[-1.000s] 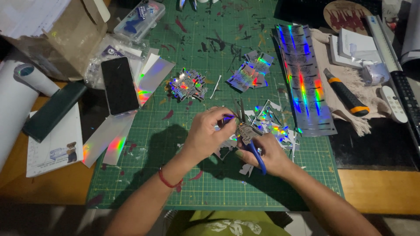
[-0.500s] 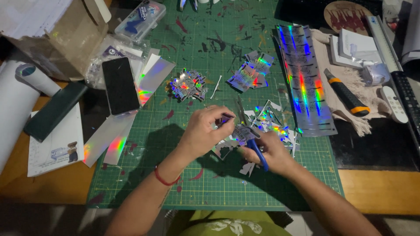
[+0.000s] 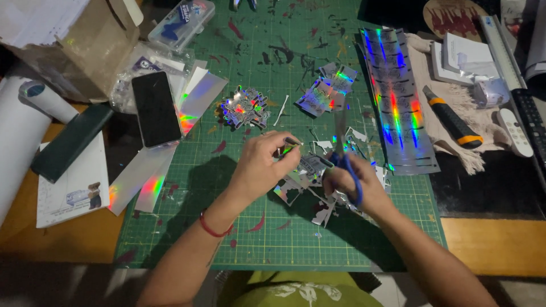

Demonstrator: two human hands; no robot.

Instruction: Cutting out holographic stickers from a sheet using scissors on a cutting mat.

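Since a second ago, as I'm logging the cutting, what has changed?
The right hand has swung the blue-handled scissors from pointing down to blades-up. The left hand keeps pinching the holographic sticker piece, turned slightly. The phone, utility knife and sticker piles stayed put.

Paint-stained green cutting mat point(image 3: 284, 239) on a wooden table point(image 3: 495, 244), dim light.

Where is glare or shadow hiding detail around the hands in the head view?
Head view: rainbow glare washes out the holographic sheet and the cut sticker pile; both hands cast dark shadows on the green cutting mat; the scissors in the right hand look slightly blurred; the left hand is sharper.
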